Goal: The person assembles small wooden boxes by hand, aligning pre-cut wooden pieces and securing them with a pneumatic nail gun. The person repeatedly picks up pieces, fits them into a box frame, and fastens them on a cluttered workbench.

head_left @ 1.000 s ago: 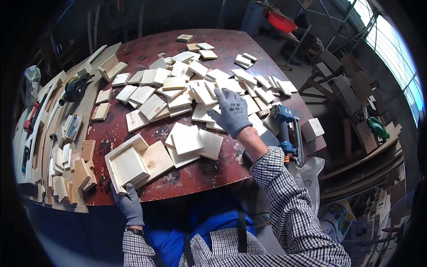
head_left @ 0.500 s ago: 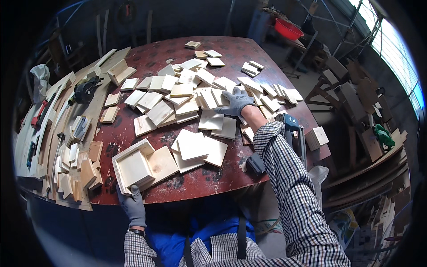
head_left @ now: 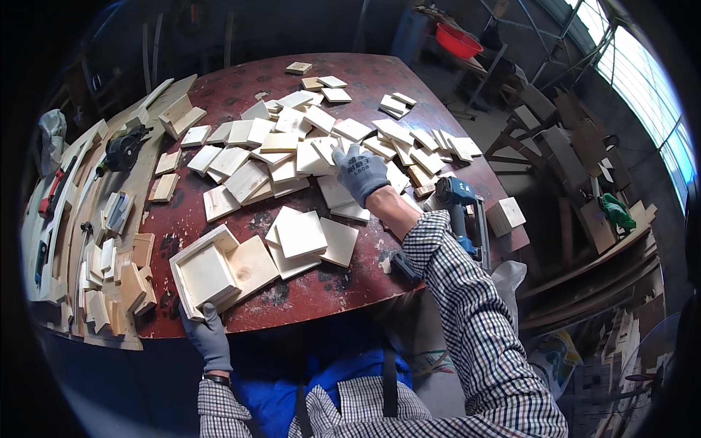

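My left hand (head_left: pixel 207 337), in a grey work glove, grips the near corner of an open wooden box (head_left: pixel 191 281) at the table's front edge. Its thumb lies over the box wall. A flat wooden board (head_left: pixel 253 264) rests against the box's right side. My right hand (head_left: pixel 361 174), gloved alike, reaches into a heap of pale wooden boards (head_left: pixel 293 123). Its fingers are curled on a board there, which the glove mostly hides. Beside that hand, a small leaning board (head_left: pixel 323 150) shows. Between the hands lie loose square boards (head_left: pixel 302 235), overlapping.
Right of my forearm stands a blue nail gun (head_left: pixel 458 193) on the red table (head_left: pixel 380 281). A stack of boards (head_left: pixel 505 217) sits at the right edge. Leftward are a dark tool (head_left: pixel 128 150), wood strips and offcuts (head_left: pixel 98 266). A red basin (head_left: pixel 458 41) is far back.
My right hand has drawn left across the heap, and its spread fingers have curled in. My left hand still holds the box. The whole view has shifted slightly.
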### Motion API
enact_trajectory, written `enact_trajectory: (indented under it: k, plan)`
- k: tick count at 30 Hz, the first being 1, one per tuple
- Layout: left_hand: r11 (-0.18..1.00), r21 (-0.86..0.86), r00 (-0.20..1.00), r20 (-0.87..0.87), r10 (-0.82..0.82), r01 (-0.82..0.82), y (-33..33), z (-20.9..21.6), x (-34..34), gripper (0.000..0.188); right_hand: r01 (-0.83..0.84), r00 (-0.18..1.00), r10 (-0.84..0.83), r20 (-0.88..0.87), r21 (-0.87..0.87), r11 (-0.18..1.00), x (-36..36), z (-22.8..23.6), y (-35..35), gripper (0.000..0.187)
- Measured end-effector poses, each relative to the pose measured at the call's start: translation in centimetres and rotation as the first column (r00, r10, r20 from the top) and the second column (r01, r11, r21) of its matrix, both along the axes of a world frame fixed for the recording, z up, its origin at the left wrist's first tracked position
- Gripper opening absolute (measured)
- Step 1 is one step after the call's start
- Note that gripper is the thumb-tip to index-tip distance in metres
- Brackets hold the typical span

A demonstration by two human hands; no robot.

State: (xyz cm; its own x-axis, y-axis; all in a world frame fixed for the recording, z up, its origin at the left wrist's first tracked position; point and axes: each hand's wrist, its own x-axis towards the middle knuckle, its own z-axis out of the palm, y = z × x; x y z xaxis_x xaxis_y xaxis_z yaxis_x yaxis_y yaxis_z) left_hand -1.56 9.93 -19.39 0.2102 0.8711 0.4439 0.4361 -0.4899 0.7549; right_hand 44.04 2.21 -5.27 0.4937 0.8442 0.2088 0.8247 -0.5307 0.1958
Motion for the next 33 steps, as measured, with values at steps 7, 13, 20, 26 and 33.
enact_trajectory:
  k: [7,13,20,26,33]
  plan:
    - [0.999,0.036,0.998,-0.056,0.009,-0.007,0.6,-1.0,-0.4,0.070,-0.336,0.934,0.340,-0.110,0.048,0.941,-5.5,1.0,-2.7,0.061]
    - [1.000,-0.008,0.996,-0.084,0.011,-0.012,0.4,-0.4,-0.9,0.066,-0.091,0.990,0.120,-0.068,0.329,0.940,4.5,3.4,-4.0,0.056]
    - [1.000,-0.009,0.999,-0.050,0.009,-0.009,0.3,-0.5,-0.2,0.067,0.566,0.738,-0.614,-0.279,-0.239,0.789,13.5,2.2,-6.4,0.093]
    - [0.999,0.049,0.999,-0.048,-0.005,0.007,-0.2,0.5,0.3,0.063,0.611,0.746,-0.608,-0.271,-0.085,0.787,14.1,-1.7,-7.0,0.074]
    - [0.997,0.073,0.997,-0.076,-0.014,0.020,-0.3,1.3,0.4,0.060,0.326,0.943,-0.323,-0.077,0.027,0.945,12.9,1.4,-6.1,0.040]
